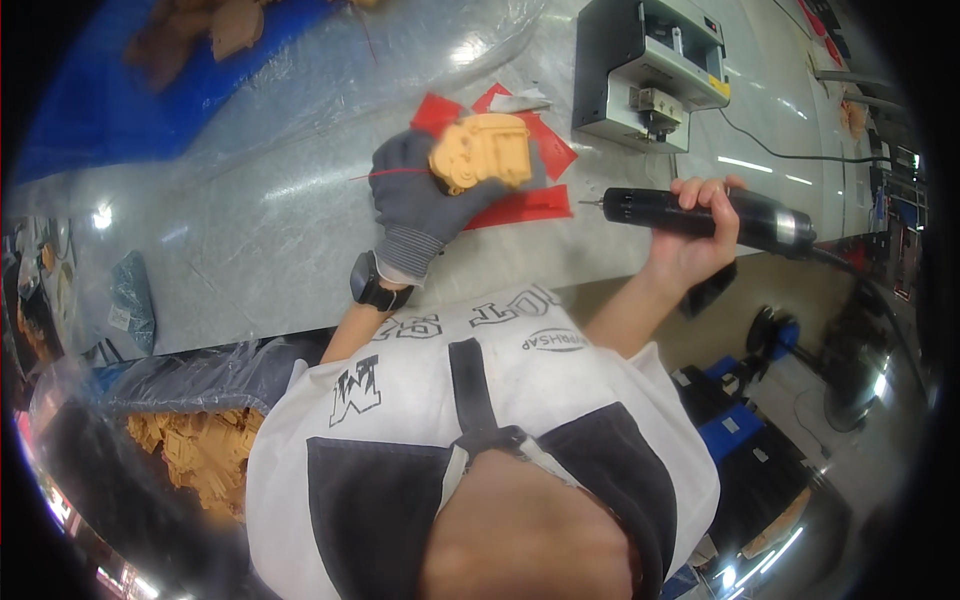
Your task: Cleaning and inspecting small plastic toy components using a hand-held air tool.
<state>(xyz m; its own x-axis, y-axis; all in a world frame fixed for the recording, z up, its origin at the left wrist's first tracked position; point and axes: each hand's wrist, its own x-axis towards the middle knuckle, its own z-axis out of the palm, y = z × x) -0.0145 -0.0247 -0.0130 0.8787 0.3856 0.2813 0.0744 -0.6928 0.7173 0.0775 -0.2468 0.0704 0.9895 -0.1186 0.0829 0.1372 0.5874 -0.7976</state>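
Note:
My left hand (415, 190), in a grey knit glove, is closed around a yellow-orange moulded plastic housing (490, 152) above the worktable. Small round bosses show along the housing's left side; my fingers hide part of its edges. Red sheets (530, 207) lie on the table beneath and around it. In my bare right hand (708, 215) is a black electric screwdriver (765, 220), held level with its thin bit pointing left toward the housing. A gap separates the bit from the housing.
A grey-and-black benchtop machine (650, 85) stands at the back right. Clear film (400, 60) and a blue sheet (130, 120) cover the far left. Beside me at lower left, a lined bin (200, 385) holds many yellow-orange parts. The screwdriver's cable (870, 285) trails right.

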